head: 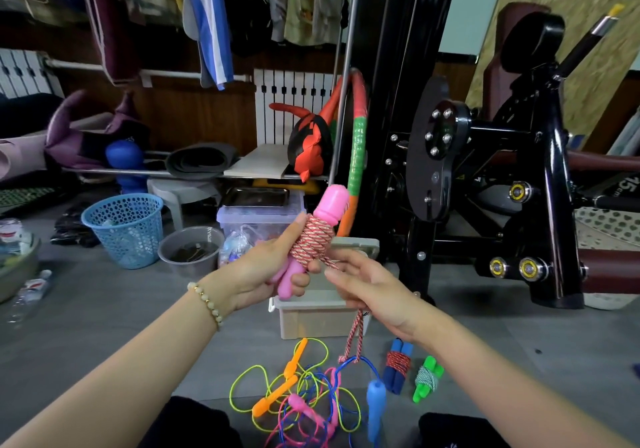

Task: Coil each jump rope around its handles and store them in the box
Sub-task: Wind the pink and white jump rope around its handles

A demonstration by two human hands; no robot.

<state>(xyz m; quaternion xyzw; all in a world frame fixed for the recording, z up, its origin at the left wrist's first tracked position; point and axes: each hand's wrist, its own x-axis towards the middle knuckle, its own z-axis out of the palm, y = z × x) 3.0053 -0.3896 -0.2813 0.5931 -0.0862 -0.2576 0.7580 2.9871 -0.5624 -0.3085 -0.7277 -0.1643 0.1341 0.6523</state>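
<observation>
Mid-coil: red-white rope (310,239) mostly wound round pink handles (330,201). Left hand (266,271) fingers clamped on handles, above beige box (311,319). Right hand (367,285) fingers pinch loose tail, short loop hanging. Next, I judge: wind last turns, tuck end, drop bundle in box. Tangled ropes (304,388) on near floor.

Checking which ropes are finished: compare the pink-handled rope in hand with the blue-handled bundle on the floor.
The pink-handled rope is held up in the left hand; the blue-handled bundle lies on the floor. The pink-handled rope has a loose tail running through the right hand; the blue-handled bundle is fully wound. Both have red-and-white cord.
</observation>
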